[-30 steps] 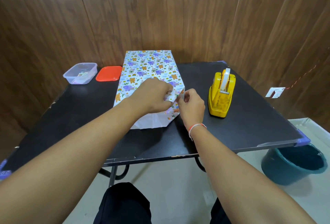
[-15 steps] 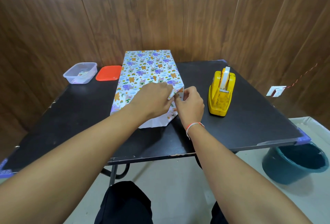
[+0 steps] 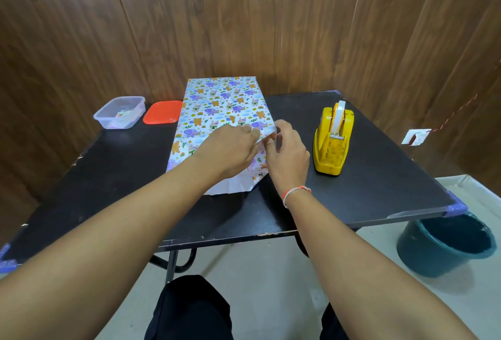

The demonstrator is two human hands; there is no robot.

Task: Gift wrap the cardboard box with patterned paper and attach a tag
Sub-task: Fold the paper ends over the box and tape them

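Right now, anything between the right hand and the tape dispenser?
Nothing visible. The right hand is at the wrapped box's near right corner, and the yellow tape dispenser stands just to its right, with only bare black table between them.

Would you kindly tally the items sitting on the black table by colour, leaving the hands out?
Patterned multicolour: 1, the wrapped box
Yellow: 1, the tape dispenser
Red: 1, the lid
Clear: 1, the plastic container
Total: 4
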